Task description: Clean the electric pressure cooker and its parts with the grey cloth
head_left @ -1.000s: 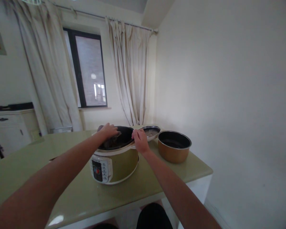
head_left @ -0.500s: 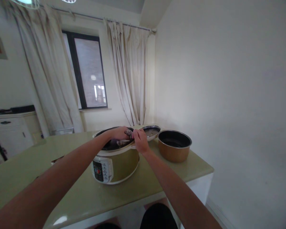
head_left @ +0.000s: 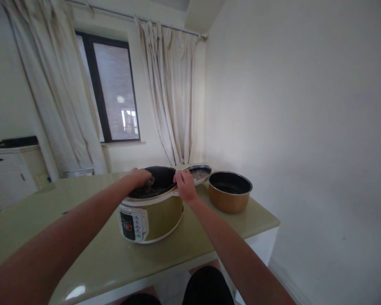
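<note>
An electric cooker [head_left: 165,216] with a white control panel stands open on the table, its dark inside facing up. My left hand [head_left: 139,177] reaches in over its left rim, fingers closed on a crumpled dark grey cloth [head_left: 148,184]. The cloth lies against the dark inner wall, partly covered by my fingers. My right hand [head_left: 184,185] is closed at the cooker's right rim, thumb side up, and grips the edge there. Behind that hand, a round lid-like part [head_left: 200,173] with a shiny inner face sits beside the cooker.
To the right of the cooker stands a copper-coloured pot [head_left: 229,200] with a black inside. The pale green tabletop [head_left: 114,250] ends near my knees and beyond the pot at right. A white wall, curtains [head_left: 168,93] and a cabinet [head_left: 12,173] surround it.
My left hand has moved the cloth from the cooker's right side, near my right hand, to its left side. My right hand stays at the rim. The view has shifted slightly.
</note>
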Demonstrator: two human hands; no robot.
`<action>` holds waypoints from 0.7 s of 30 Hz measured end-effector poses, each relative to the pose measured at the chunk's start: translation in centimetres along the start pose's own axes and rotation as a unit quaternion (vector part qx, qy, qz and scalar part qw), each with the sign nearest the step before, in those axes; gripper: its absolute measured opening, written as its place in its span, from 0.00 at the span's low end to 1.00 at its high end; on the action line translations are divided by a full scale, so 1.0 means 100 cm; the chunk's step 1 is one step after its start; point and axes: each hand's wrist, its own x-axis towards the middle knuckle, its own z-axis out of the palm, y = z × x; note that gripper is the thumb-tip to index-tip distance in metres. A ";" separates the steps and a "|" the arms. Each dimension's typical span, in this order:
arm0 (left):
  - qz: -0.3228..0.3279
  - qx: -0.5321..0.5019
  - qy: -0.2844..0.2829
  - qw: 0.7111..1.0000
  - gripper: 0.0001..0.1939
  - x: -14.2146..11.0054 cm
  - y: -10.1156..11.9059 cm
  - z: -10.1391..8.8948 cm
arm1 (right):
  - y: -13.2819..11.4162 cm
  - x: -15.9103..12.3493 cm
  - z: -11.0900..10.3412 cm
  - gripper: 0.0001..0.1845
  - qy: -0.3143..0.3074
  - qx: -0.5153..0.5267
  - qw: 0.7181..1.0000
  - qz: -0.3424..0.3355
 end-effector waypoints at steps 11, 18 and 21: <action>-0.038 -0.014 0.076 0.996 0.21 0.017 0.039 -0.022 | 0.000 0.000 0.002 0.23 0.000 -0.011 1.000 -0.002; 0.029 -0.110 0.044 0.993 0.15 0.027 0.071 -0.043 | 0.003 0.000 0.003 0.23 0.012 0.003 1.000 0.001; 0.095 -0.163 0.012 0.982 0.11 0.009 0.068 -0.049 | 0.004 0.000 0.003 0.23 0.015 0.010 1.000 0.001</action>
